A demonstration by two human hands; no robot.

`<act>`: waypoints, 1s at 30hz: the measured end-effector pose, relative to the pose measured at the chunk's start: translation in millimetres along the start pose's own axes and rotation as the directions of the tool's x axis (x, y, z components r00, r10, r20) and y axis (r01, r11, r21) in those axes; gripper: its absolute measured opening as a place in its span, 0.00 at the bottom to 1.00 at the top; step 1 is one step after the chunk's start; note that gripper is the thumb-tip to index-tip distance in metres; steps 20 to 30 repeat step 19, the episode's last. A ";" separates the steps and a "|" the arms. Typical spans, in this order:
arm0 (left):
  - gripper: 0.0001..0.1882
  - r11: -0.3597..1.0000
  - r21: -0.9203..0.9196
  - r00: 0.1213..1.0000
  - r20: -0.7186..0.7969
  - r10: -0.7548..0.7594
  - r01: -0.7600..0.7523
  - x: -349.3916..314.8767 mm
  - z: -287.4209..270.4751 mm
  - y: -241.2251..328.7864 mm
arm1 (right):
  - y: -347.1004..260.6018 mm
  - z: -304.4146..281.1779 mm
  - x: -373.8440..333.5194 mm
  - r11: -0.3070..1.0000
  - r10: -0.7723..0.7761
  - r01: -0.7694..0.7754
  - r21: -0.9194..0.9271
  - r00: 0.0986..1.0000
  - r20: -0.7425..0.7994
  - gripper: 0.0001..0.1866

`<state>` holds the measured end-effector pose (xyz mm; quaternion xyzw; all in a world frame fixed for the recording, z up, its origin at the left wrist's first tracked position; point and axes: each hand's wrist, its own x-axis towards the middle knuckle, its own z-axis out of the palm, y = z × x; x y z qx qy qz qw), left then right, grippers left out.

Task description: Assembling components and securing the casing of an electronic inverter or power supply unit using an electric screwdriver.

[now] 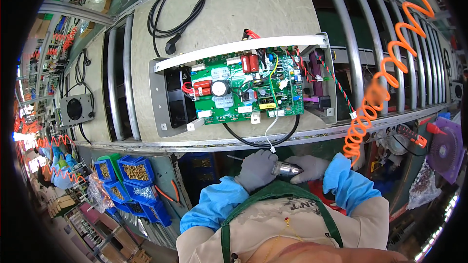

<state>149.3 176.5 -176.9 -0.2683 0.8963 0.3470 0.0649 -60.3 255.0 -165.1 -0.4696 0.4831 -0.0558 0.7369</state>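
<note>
My left hand (pixel 257 169), in a grey glove, is closed round a silver power screwdriver (pixel 282 168) held near my chest. A thin shaft pokes out on the left side of that hand. My right hand (pixel 312 168), also gloved, is curled at the tool's dark right end, its fingertips partly hidden. Just beyond my hands lies an open metal chassis (pixel 160 100) with a green circuit board (pixel 229 100) in it. Red capacitors, connectors and loose wires show on the board. A white connector lead (pixel 269 134) hangs over the near edge, close above my left hand.
Under the chassis is a pale board (pixel 234 9) on a roller conveyor (pixel 346 29). A black power cord (pixel 202 0) lies coiled behind. An orange coiled hose (pixel 390 65) hangs on the right. Blue bins (pixel 136 173) of screws stand left; a purple fan-like part (pixel 443 151) stands right.
</note>
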 end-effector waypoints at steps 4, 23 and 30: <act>0.14 0.999 -0.023 0.995 0.094 -0.047 0.049 3.5 -1.5 3.2 | 0.0 4.7 -12.5 0.944 0.103 -0.122 -0.305 0.991 -0.081 0.27; 0.18 0.965 -0.246 0.987 -0.106 -0.120 0.091 -4.2 -16.0 -9.0 | 28.9 -46.4 -112.4 0.568 0.525 -0.735 -0.371 0.670 -0.525 0.26; 0.18 0.965 -0.246 0.987 -0.106 -0.120 0.091 -4.2 -16.0 -9.0 | 28.9 -46.4 -112.4 0.568 0.525 -0.735 -0.371 0.670 -0.525 0.26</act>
